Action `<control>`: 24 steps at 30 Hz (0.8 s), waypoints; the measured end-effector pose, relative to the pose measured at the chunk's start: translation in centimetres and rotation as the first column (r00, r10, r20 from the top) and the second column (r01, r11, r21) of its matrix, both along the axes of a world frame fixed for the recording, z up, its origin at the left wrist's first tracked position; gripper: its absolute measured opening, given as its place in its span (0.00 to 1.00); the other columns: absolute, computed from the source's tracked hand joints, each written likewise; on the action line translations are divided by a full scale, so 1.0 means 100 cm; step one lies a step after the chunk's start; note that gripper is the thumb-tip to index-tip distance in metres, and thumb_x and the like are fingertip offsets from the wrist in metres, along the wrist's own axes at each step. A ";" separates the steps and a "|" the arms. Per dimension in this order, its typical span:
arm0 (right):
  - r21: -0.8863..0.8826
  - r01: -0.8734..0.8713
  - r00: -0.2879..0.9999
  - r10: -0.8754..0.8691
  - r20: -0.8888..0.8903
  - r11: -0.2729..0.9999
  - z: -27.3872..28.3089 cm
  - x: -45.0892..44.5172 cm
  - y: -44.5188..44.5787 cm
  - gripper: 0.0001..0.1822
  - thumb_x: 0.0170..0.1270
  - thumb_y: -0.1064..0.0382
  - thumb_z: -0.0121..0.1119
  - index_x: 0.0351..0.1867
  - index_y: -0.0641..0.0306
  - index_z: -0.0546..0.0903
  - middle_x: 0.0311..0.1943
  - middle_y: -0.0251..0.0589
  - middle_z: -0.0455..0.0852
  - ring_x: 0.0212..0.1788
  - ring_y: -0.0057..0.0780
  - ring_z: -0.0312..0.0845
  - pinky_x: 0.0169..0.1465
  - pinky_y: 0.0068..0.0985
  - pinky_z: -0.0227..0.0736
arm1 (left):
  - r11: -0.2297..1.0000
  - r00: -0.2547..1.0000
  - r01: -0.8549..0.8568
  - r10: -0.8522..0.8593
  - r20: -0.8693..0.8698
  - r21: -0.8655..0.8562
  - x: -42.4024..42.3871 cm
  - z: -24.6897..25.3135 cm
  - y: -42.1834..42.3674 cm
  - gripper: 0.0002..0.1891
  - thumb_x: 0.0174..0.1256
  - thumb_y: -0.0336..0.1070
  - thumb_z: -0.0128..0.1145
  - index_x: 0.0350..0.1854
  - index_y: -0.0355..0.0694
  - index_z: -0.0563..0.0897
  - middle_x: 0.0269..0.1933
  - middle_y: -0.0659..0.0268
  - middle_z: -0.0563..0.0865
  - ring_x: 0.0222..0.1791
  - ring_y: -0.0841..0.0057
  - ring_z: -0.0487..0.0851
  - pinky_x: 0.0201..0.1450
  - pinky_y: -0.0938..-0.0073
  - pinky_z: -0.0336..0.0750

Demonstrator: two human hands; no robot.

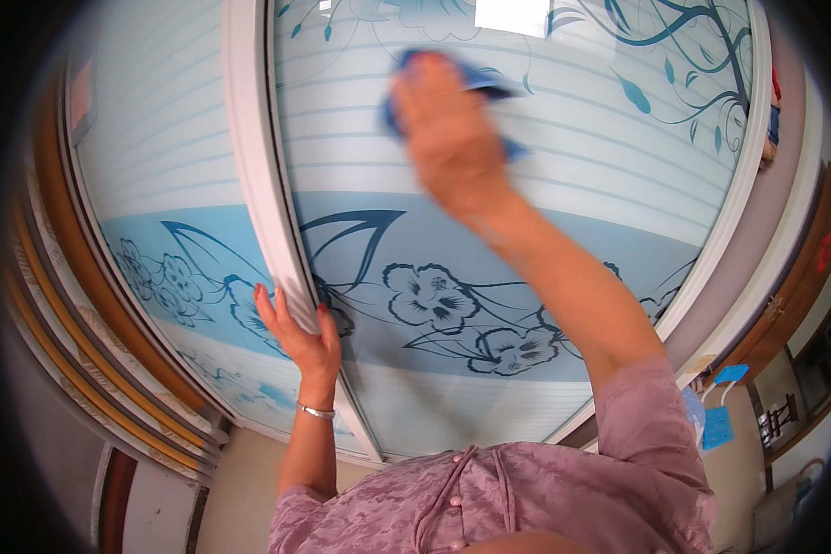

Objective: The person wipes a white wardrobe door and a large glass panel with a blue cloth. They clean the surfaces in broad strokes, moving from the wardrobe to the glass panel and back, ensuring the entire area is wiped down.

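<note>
Before me stands a sliding door with a white frame and printed glass. My right hand [450, 131] holds a folded blue cloth [401, 114] against the upper part of the right glass panel [595, 163]. Hand and cloth are blurred, and the palm side is hidden. Lower down, my left hand [308, 346] straddles the white door frame upright [249, 138], fingers to its left and thumb to its right. A silver bracelet [316, 411] circles that wrist. Dark outlined flowers [433, 298] run along the blue band of the glass.
The left glass panel [166, 166] borders brown and white wall trim [62, 249]. To the right are a wall edge [748, 256], a wooden door frame [796, 291] and a blue item with white handles [719, 426]. Beige floor [239, 485] shows at lower left.
</note>
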State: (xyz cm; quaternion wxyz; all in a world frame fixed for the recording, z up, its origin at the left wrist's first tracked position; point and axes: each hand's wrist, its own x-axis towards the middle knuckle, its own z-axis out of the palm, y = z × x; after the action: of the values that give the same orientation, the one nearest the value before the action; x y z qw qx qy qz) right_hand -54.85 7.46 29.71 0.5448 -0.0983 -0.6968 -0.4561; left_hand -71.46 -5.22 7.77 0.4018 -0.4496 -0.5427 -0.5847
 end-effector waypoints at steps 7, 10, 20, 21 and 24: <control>0.151 -0.203 0.957 0.163 0.238 0.968 -0.008 -0.074 -0.009 0.09 0.49 0.66 0.54 0.33 0.63 0.78 0.39 0.44 0.79 0.46 0.33 0.76 0.40 0.27 0.75 | 0.993 0.994 0.102 -0.100 0.031 -0.063 -0.008 0.012 0.030 0.40 0.54 0.25 0.61 0.68 0.31 0.54 0.71 0.43 0.52 0.72 0.49 0.50 0.71 0.59 0.47; 0.133 -0.197 0.977 0.184 0.104 0.971 0.030 -0.034 0.011 0.07 0.50 0.68 0.54 0.33 0.62 0.77 0.39 0.43 0.80 0.45 0.34 0.77 0.38 0.29 0.77 | 0.992 0.996 0.086 -0.086 0.007 -0.096 -0.015 0.018 0.029 0.41 0.52 0.25 0.62 0.68 0.30 0.53 0.70 0.41 0.51 0.72 0.48 0.51 0.71 0.59 0.48; -0.334 0.202 0.411 -0.390 -0.824 0.921 0.121 0.295 0.050 0.25 0.61 0.48 0.51 0.54 0.62 0.75 0.47 0.52 0.82 0.51 0.50 0.77 0.53 0.39 0.69 | 0.992 0.989 0.109 -0.114 -0.099 -0.058 -0.035 0.015 0.035 0.45 0.49 0.26 0.62 0.69 0.29 0.51 0.69 0.39 0.56 0.70 0.43 0.52 0.70 0.51 0.46; -0.312 0.151 0.429 -0.347 -0.834 0.938 0.137 0.289 0.056 0.26 0.60 0.47 0.52 0.55 0.62 0.75 0.47 0.52 0.82 0.51 0.50 0.77 0.53 0.39 0.69 | 0.992 0.987 0.114 -0.118 -0.108 -0.046 -0.035 0.013 0.038 0.45 0.48 0.25 0.62 0.69 0.30 0.51 0.69 0.40 0.56 0.70 0.43 0.52 0.70 0.50 0.45; -0.266 0.080 0.504 -0.269 -0.821 0.961 0.165 0.197 0.037 0.27 0.59 0.49 0.49 0.56 0.63 0.74 0.51 0.51 0.80 0.54 0.49 0.74 0.56 0.40 0.66 | 0.989 0.983 0.133 -0.139 -0.117 -0.062 -0.036 0.014 0.033 0.45 0.46 0.24 0.63 0.69 0.30 0.52 0.67 0.40 0.59 0.69 0.41 0.55 0.69 0.47 0.47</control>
State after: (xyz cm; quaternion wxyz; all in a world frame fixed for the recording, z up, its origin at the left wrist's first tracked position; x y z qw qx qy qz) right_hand -35.14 11.14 46.22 0.7534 -0.4307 -0.3691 -0.3326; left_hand -75.09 -1.94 9.13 0.3809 -0.5310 -0.5009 -0.5675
